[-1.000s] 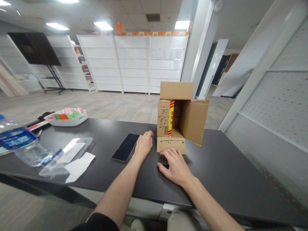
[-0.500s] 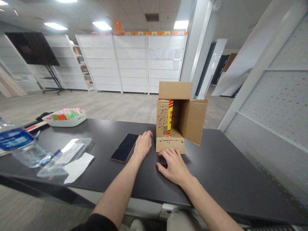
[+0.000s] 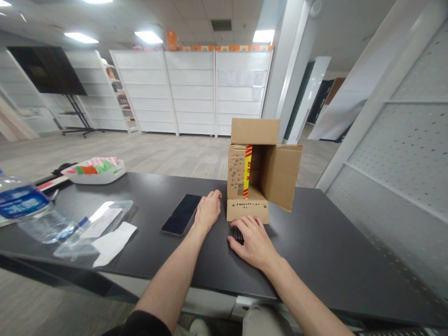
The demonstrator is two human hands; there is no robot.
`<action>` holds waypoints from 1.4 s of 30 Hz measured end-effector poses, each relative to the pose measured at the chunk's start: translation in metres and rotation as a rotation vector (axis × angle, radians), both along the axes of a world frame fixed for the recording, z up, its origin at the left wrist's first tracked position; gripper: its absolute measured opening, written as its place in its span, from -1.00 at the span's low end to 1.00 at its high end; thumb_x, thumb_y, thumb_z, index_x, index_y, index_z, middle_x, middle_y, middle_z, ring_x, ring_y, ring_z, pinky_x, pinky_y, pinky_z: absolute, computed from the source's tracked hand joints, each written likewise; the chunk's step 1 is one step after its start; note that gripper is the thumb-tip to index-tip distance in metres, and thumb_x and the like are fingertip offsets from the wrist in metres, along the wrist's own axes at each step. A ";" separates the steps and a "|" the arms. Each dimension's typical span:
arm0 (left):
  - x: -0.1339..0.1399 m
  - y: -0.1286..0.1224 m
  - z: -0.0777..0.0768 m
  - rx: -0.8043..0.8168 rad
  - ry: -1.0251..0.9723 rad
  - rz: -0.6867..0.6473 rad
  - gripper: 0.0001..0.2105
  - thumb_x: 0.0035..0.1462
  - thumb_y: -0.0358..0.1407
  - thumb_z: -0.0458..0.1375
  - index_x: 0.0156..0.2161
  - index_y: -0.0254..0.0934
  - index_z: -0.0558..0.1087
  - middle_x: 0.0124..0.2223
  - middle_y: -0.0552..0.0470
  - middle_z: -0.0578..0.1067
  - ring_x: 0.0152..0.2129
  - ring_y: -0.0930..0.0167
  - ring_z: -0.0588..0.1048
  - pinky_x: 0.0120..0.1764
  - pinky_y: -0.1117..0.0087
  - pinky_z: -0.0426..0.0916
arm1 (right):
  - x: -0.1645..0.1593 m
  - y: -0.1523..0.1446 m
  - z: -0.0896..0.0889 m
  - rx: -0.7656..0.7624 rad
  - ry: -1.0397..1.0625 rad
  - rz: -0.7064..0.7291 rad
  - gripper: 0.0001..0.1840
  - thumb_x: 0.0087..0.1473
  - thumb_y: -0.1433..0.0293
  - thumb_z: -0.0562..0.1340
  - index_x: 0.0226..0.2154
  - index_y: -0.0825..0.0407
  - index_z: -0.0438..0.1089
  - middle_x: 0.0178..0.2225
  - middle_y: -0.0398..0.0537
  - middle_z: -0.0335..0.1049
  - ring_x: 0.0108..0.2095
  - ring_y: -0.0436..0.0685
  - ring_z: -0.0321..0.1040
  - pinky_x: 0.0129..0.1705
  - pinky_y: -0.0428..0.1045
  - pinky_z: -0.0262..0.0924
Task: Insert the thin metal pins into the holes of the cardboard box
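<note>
My left hand [image 3: 209,208] rests on the black table beside a dark phone [image 3: 182,215]. Its fingers are loosely bent and a little apart, and I see nothing in them. My right hand [image 3: 250,240] curves over a small black ridged object [image 3: 238,234], thumb on the left and fingers over the top. Most of that object is hidden under the palm, so its kind cannot be made out. Just beyond the right fingertips stands an open cardboard box [image 3: 238,172], its opening facing me. Small dark holes or studs dot its left and bottom flaps, and yellow-red tape runs along the left one.
On the left lie a water bottle [image 3: 33,210], a clear plastic case [image 3: 115,214] and a white paper [image 3: 115,243]. Behind them is a white basket [image 3: 108,176] with coloured cloth or wrappers. A perforated panel [image 3: 402,149] borders the table's right side.
</note>
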State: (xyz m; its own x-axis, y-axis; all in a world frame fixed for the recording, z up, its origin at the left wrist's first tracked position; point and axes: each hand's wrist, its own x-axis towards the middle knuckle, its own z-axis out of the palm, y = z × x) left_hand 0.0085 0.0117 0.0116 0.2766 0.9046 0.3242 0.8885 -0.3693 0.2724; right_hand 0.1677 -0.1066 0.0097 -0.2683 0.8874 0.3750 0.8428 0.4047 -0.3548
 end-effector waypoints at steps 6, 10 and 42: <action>0.001 -0.001 0.003 -0.017 0.005 0.001 -0.78 0.32 -0.44 -0.07 -0.07 -0.20 0.39 -0.08 -0.02 0.53 -0.19 0.37 0.52 -0.08 0.35 0.30 | 0.000 0.001 -0.001 -0.003 -0.010 0.017 -0.84 0.14 0.36 0.30 -0.19 -0.02 0.39 -0.14 -0.03 0.50 -0.02 0.23 0.32 0.04 0.13 0.05; 0.000 -0.001 0.000 -0.004 -0.003 -0.012 -0.77 0.32 -0.44 -0.07 -0.07 -0.20 0.39 -0.08 -0.03 0.53 -0.17 0.36 0.52 -0.08 0.34 0.30 | 0.001 0.001 -0.003 -0.009 -0.014 0.037 -0.82 0.14 0.35 0.31 -0.17 -0.02 0.39 -0.13 -0.04 0.50 -0.01 0.22 0.31 0.05 0.13 0.04; -0.001 0.001 -0.003 0.004 -0.015 0.001 -0.77 0.33 -0.41 -0.07 -0.06 -0.19 0.40 -0.06 -0.01 0.54 -0.19 0.36 0.53 -0.07 0.35 0.30 | -0.003 -0.001 0.002 0.001 -0.033 0.045 -0.74 0.15 0.32 0.31 -0.08 -0.03 0.45 -0.07 -0.03 0.52 0.01 0.22 0.31 0.07 0.16 0.01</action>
